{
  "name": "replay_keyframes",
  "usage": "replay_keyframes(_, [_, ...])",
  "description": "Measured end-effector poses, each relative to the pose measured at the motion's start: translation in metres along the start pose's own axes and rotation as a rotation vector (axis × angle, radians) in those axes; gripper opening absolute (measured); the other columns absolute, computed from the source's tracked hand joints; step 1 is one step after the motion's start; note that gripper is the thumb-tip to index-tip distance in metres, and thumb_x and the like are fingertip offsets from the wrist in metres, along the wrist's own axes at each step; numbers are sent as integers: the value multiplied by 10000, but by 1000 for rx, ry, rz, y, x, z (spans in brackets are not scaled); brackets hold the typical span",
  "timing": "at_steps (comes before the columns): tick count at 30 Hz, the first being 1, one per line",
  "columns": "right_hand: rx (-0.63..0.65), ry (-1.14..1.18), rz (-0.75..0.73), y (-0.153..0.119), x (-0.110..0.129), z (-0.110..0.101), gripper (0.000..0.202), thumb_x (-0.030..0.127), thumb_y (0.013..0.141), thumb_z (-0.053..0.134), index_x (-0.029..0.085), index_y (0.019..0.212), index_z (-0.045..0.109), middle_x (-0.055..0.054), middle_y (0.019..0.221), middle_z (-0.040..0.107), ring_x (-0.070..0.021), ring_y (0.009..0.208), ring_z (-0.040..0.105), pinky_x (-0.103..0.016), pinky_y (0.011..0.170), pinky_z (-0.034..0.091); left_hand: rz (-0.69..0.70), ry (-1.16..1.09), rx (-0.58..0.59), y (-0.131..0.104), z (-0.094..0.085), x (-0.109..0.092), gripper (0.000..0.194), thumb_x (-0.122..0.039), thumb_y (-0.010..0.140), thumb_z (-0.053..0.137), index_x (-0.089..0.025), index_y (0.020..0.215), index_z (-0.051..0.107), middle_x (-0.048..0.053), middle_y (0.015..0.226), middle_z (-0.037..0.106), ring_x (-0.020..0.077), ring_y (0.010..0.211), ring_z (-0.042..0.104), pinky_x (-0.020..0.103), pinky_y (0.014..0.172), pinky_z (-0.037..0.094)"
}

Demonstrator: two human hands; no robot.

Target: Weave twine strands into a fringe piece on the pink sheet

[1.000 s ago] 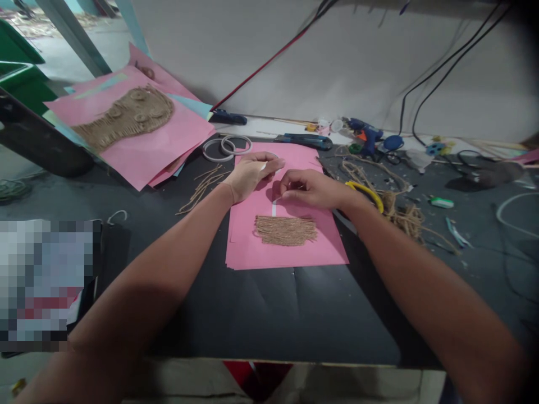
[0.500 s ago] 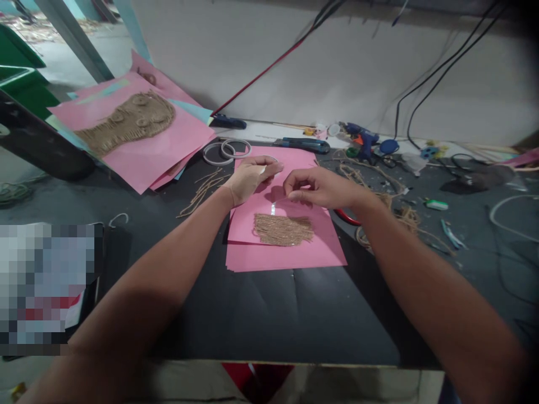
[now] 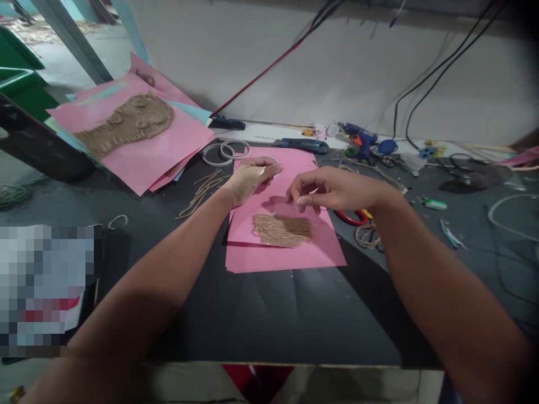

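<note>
Over the upper part of the pink paper sheets (image 3: 248, 258), my left hand (image 3: 250, 179) is closed around something mostly hidden; a small white bit shows by the thumb. To its right, my right hand (image 3: 320, 189) hovers with thumb and fingers curled into a pinch, and whatever is between them cannot be made out. Below both hands, a rectangle of brown twine strands (image 3: 282, 231) lies side by side on the pink paper. A tiny whitish spot shows at its top edge. Cut twine pieces (image 3: 202, 193) lie left of my left hand.
Two pale rings (image 3: 217, 154) and a utility knife (image 3: 303, 146) lie behind the paper. Farther right are a blue glue gun (image 3: 366, 140), red-handled scissors (image 3: 351, 217) and a twine coil (image 3: 367, 235). Pink sheets with a twine shape (image 3: 138, 120) are stacked at left.
My right hand has moved slightly right and down. The shiny pale strip that hung above the twine rectangle no longer shows there. My left hand has stayed in place.
</note>
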State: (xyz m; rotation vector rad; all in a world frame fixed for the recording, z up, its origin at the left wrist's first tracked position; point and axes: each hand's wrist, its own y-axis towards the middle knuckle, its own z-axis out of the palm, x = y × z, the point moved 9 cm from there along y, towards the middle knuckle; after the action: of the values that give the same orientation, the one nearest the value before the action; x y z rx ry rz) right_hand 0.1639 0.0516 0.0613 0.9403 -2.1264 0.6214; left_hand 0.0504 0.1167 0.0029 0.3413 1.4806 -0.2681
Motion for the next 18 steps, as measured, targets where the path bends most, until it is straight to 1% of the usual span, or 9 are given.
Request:
replay_keyframes(5, [-66,-46,29,-8,6,-7,153,343,923,630,210,996,646,-51,1029,714,-140,751,630,-280,642,485,25,-9,7,2,-2,2,310,-427,811,760,-161,736,618,-21,632,509,60,505,409,222,455,279])
replay_keyframes(8, [-69,-103,38,-17,12,-11,162,356,931,615,204,985,631,-62,1044,713,-153,786,628,-286,663,470,17,-20,2,3,-3,4,309,-437,821,759,-167,746,627,-19,634,508,59,506,406,222,457,273])
replay_keyframes(10, [-18,-168,60,-25,17,-12,165,354,938,605,199,983,638,-55,969,713,-161,774,622,-283,657,451,2,-14,-12,3,-4,6,309,-442,819,764,-172,748,632,-16,632,514,62,509,413,222,459,277])
replay_keyframes(12, [81,-225,112,-36,19,-9,173,363,943,595,202,965,653,-44,891,704,-168,749,616,-281,637,432,-17,4,-16,4,-4,9,300,-436,821,765,-177,744,635,-9,635,529,66,515,426,223,463,286])
replay_keyframes(14, [187,-249,165,-48,21,-6,190,384,941,592,207,929,658,-42,865,698,-175,732,613,-284,623,429,-41,18,-13,4,-3,10,271,-417,830,759,-181,757,647,0,650,549,70,526,447,221,472,302])
replay_keyframes(16, [278,-257,227,-61,21,-3,203,395,942,584,211,900,660,-42,856,696,-180,724,612,-288,616,436,-46,32,-29,4,-4,7,224,-367,829,762,-178,765,660,6,661,566,73,547,474,215,491,329])
replay_keyframes(18, [332,-282,310,-74,14,-3,218,405,949,572,215,888,661,-37,841,693,-175,709,605,-289,609,444,-28,77,-54,5,-8,-2,185,-308,827,754,-166,748,666,9,644,568,75,557,485,212,507,350])
